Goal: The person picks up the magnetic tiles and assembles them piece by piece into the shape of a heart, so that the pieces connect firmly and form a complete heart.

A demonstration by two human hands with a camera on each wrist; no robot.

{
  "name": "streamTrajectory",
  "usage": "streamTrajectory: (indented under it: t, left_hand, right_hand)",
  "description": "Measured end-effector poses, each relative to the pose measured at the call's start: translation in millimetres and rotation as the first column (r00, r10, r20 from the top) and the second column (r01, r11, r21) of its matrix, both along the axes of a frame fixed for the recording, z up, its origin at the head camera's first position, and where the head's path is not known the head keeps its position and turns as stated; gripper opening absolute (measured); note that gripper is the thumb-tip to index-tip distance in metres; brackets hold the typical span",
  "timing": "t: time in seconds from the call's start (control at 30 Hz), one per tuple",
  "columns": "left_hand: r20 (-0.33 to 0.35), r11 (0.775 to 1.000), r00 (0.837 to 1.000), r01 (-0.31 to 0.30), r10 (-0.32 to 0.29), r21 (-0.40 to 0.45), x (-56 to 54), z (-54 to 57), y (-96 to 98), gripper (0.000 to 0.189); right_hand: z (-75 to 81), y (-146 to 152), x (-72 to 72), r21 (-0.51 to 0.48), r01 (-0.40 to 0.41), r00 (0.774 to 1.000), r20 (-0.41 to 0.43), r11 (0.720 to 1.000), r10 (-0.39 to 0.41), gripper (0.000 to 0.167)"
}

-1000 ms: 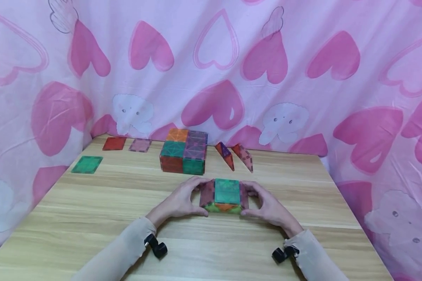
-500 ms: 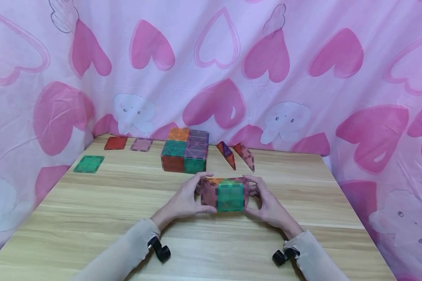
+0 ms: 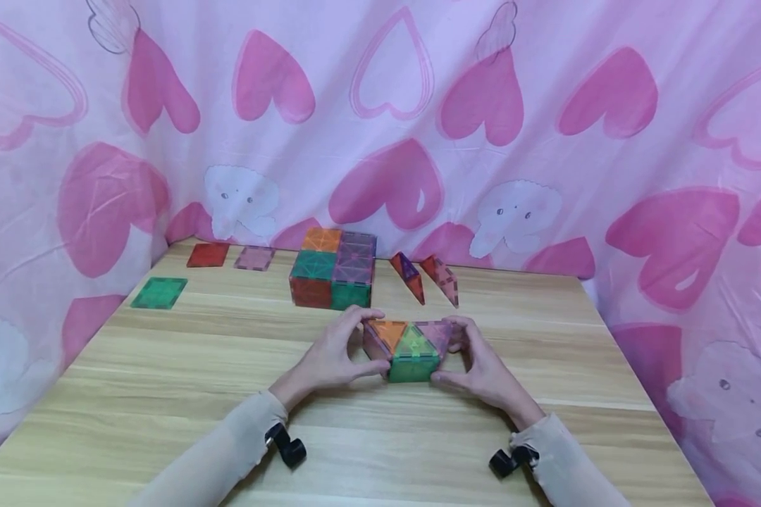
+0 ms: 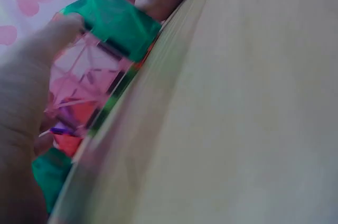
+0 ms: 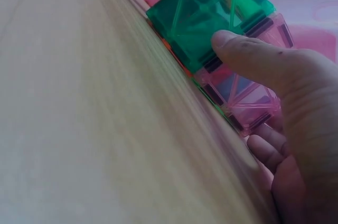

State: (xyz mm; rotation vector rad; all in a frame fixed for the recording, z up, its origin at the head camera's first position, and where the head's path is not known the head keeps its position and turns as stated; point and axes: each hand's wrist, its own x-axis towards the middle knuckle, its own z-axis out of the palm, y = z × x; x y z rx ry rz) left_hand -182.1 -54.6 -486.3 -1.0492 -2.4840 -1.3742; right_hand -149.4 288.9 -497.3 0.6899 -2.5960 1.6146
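Note:
Between both hands, at the middle of the table, is a half-hexagon box of translucent magnetic tiles (image 3: 413, 367). Orange, yellow-green and pink triangles form its top, and a green square tile (image 5: 185, 15) faces me. Pink squares make the slanted sides. My left hand (image 3: 331, 353) grips the left end, thumb at the front corner and fingers round behind. On the other end, my right hand (image 3: 487, 370) holds in the same way, its thumb against the green tile's edge in the right wrist view. The wrist views show the box right at the tabletop; its back is hidden.
Behind the hands stands a larger box of magnetic tiles (image 3: 313, 266) in several colours. To its right are two narrow triangular tile pieces (image 3: 409, 278), (image 3: 442, 280). Red (image 3: 207, 255), pale pink (image 3: 254, 258) and green (image 3: 159, 293) square tiles lie at left. A pink heart-patterned curtain (image 3: 380, 98) surrounds the table.
Both hands have turned the tile box over. Its green square first faced up, then forward and upright, and now the triangles are on top. The other tiles have stayed put.

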Motion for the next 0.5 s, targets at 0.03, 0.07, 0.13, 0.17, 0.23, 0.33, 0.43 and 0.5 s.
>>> streamTrajectory:
  t: [0.03,0.07,0.13,0.17,0.23,0.33,0.43,0.5]
  left_hand:
    - [-0.025,1.0,1.0,-0.006,0.006,0.015,-2.7,2.0,-2.9,0.074]
    - [-0.053,0.999,0.998,-0.017,0.019,0.036,-5.7,4.4,-6.6,0.069]
    - [-0.126,0.995,0.99,-0.053,0.063,0.079,-13.8,9.9,-15.9,0.063]
    - [-0.167,0.992,0.982,-0.072,0.089,0.108,-19.1,12.7,-21.3,0.06]
    - [-0.21,0.979,0.964,-0.129,0.162,0.16,-29.2,19.0,-34.3,0.057]
    - [-0.171,0.942,0.942,-0.25,0.29,0.223,-44.1,26.1,-55.7,0.054]
    - [-0.031,0.905,0.927,-0.357,0.374,0.232,-55.0,24.8,-76.5,0.051]
    - [0.06,0.9,0.931,-0.365,0.361,0.239,-60.5,18.3,-87.6,0.048]
  right_hand:
    - [-0.5,-1,-0.1,-0.011,0.001,1.0,-0.003,1.0,-0.001,0.103]
    - [-0.9,-1,0.0,-0.02,0.004,1.0,-0.003,1.0,-0.004,0.101]
    - [-1.9,-3,-0.3,-0.045,0.006,1.0,0.0,0.999,-0.006,0.099]
    - [-2.2,-3,-0.3,-0.054,0.006,1.0,0.004,0.999,-0.006,0.099]
    - [-3.4,-4,-1.0,-0.056,0.009,1.0,0.002,0.998,-0.009,0.097]
    - [-2.9,-3,-1.4,-0.032,0.025,1.0,0.0,0.999,-0.025,0.096]
    - [-1.7,0,-1.3,-0.016,0.041,0.999,-0.005,0.999,-0.041,0.095]
    - [-0.9,1,-0.5,-0.017,0.051,0.999,0.002,0.999,-0.051,0.096]
